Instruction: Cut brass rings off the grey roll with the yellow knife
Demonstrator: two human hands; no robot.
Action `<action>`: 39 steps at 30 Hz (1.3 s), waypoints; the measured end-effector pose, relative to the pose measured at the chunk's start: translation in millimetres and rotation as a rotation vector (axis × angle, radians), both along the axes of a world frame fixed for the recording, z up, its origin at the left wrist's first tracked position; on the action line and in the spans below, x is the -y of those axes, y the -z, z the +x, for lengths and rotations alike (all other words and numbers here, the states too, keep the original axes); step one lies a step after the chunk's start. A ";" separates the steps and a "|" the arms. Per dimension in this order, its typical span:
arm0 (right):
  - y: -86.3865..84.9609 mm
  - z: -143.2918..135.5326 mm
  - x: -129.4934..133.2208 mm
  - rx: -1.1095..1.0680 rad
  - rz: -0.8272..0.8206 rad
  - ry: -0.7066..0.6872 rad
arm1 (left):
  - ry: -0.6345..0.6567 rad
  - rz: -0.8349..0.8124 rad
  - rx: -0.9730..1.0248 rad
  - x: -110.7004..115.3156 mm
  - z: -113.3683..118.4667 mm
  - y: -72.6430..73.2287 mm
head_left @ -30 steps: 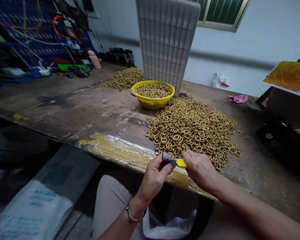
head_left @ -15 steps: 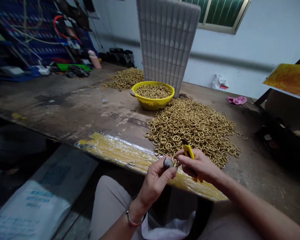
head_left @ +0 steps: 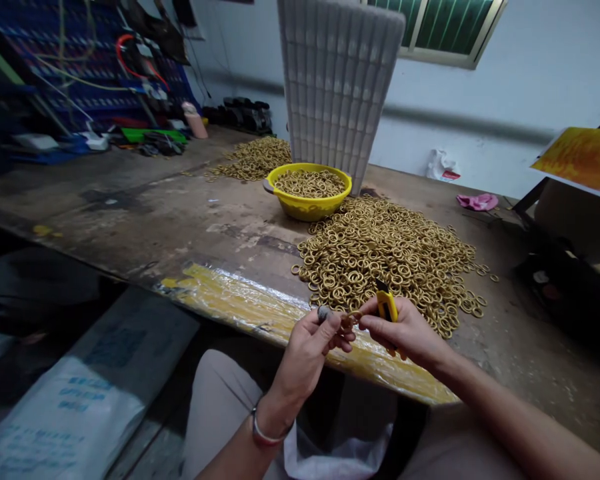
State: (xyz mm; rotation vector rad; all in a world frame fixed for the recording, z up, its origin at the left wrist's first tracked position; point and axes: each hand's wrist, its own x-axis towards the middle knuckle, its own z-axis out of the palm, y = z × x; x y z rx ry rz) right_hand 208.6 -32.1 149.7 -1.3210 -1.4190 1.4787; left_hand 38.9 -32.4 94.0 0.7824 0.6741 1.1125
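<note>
My left hand (head_left: 307, 347), with a grey cover on one fingertip and a bracelet at the wrist, is closed at the near table edge. Its fingertips meet a gold ring (head_left: 351, 317), partly hidden by fingers and blurred. On the other side of that ring, the thumb and index finger of my right hand (head_left: 407, 330) pinch it. A yellow utility knife (head_left: 388, 307) is also tucked in my right hand, its dark tip pointing up and away. Just beyond both hands spreads a large pile of gold rings (head_left: 385, 250).
A yellow basin (head_left: 307, 208) full of rings stands behind the pile, before a tall grey ribbed tray (head_left: 340, 87). Another ring heap (head_left: 260, 157) lies farther back. Yellow tape (head_left: 240, 303) covers the table's front edge. A pink cloth (head_left: 477, 202) lies at the right.
My left hand has shifted slightly left, its fingers now spread more under the ring. The ring has tipped from upright to flatter. The knife stays in my right hand.
</note>
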 end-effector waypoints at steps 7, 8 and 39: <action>-0.3 -6.3 1.3 -0.037 0.035 0.007 | 0.165 -0.090 0.110 -0.2 -2.2 -3.8; -0.8 -7.5 1.3 -0.049 0.040 0.004 | 0.194 -0.100 0.121 -0.3 -2.7 -4.1; 8.4 -8.1 5.3 1.323 0.555 -0.237 | -0.120 0.335 -0.524 2.7 -13.8 -8.5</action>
